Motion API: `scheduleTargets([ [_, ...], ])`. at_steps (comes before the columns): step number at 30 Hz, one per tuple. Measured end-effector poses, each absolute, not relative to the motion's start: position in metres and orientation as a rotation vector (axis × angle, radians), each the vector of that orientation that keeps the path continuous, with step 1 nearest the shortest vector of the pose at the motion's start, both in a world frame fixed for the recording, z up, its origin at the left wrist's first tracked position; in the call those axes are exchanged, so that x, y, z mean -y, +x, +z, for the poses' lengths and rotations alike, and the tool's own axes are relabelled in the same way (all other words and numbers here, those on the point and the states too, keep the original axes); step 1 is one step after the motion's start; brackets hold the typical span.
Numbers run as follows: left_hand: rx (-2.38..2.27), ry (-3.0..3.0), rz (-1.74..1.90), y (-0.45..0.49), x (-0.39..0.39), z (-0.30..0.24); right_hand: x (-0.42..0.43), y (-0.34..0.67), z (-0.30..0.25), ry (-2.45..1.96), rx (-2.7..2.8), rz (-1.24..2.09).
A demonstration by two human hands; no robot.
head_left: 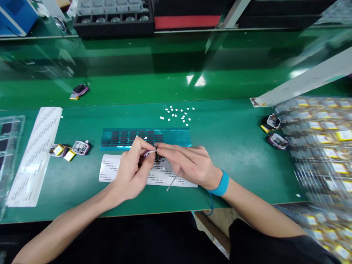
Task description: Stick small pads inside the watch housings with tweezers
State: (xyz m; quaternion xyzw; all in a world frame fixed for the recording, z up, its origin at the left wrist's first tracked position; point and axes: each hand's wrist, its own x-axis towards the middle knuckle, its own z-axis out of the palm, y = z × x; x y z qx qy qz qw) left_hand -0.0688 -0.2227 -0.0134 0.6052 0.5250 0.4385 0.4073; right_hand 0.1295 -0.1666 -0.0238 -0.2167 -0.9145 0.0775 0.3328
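My left hand is closed, pinching a small purple-edged watch case with its circuit board showing. Against the case's upper right edge rest the fingertips of my right hand. A thin metal tool sticks out below the palm of that closed hand; its other end is hidden. On the wrist is a blue band. Beneath both hands lies a white printed strip. Just behind it is a blue film sheet bearing rows of dark thin strips.
Small white stickers lie scattered behind the film. Open watch cases with yellow batteries sit at left, beside a long white sheet. More open cases stand at right near stacked clear trays. A white post slants at right.
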Motion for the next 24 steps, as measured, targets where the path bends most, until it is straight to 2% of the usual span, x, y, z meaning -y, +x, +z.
scheduleTargets([
  [6,-1.371,1.535,1.166,-0.064,0.228,-0.02,0.172,0.132,-0.02,-0.553,2.482,-0.024],
  [10,-1.39,1.598,1.218,-0.063,0.229,-0.022,0.174,0.128,-0.018,-0.548,2.438,0.049],
  [20,-1.3,1.753,1.201,-0.062,0.226,-0.013,0.162,0.115,-0.006,-0.917,1.823,1.559],
  [24,-1.254,1.734,1.216,-0.061,0.226,-0.012,0.157,0.117,0.0,-0.913,1.681,1.873],
])
